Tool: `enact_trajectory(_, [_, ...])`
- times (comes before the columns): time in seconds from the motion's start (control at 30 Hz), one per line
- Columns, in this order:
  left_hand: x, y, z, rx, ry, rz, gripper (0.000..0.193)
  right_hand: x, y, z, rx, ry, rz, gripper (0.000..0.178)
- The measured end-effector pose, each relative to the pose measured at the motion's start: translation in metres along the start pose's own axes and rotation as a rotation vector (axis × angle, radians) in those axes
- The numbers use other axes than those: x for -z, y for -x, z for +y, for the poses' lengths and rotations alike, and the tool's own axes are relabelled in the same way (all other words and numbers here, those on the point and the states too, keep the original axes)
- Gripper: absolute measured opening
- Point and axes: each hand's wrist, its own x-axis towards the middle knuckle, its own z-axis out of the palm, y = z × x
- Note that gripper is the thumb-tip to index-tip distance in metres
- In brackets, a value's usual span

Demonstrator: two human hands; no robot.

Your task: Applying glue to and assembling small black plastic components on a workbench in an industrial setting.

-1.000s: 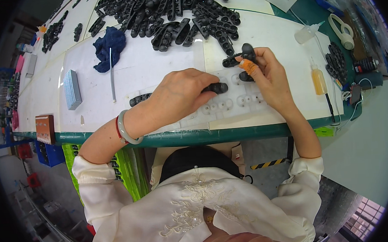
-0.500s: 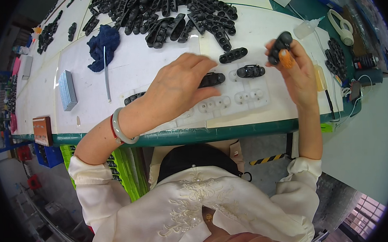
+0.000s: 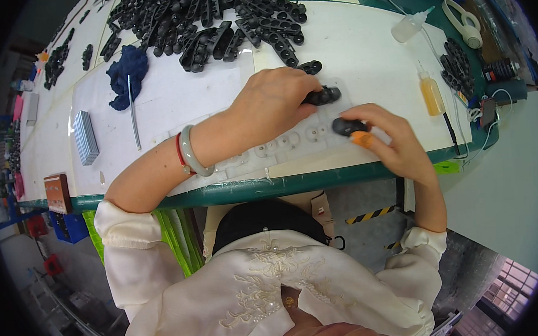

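My left hand [image 3: 277, 100], a bracelet on its wrist, reaches over a translucent tray [image 3: 244, 167] of shallow moulded seats. Thumb and fingers close round a black knobbed plastic part [image 3: 326, 96] at the tray's right end; the hand hides part of it. Lower down, my right hand [image 3: 395, 140] pinches another black plastic part [image 3: 348, 126] just above or on the tray's right end; whether it touches, I cannot tell. An orange finger cover [image 3: 361, 139] sits on one digit of that hand. Beyond the left fingers lies one more black part [image 3: 310, 67].
A big heap of black parts [image 3: 213, 25] covers the far table. A blue cloth [image 3: 127, 75], a thin rod [image 3: 133, 114] and a stack of pale strips [image 3: 85, 138] lie left. On the right are a clear squeeze bottle [image 3: 409, 28], a yellow-filled bottle [image 3: 432, 95] and headphones [image 3: 463, 24].
My right hand has come down and toward me with its black part, to the tray's right end. My left hand has shifted right, onto the black part there. The whole view has shifted slightly.
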Motion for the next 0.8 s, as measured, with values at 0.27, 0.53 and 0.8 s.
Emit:
enact_trajectory(0.27, [0.016,0.006,-0.014,-0.048,0.018,0.130,0.025,-0.021,-0.018,0.014,0.392,0.445,0.037,0.030])
enact_trajectory(0.53, [0.029,-0.013,-0.041,0.019,-0.316,0.164,0.031,0.004,-0.088,0.024,0.430,0.444,0.378,0.025])
enact_trajectory(0.8, [0.031,-0.014,-0.078,-0.362,-0.498,0.154,0.021,0.010,-0.099,0.024,0.171,0.119,0.086,0.022])
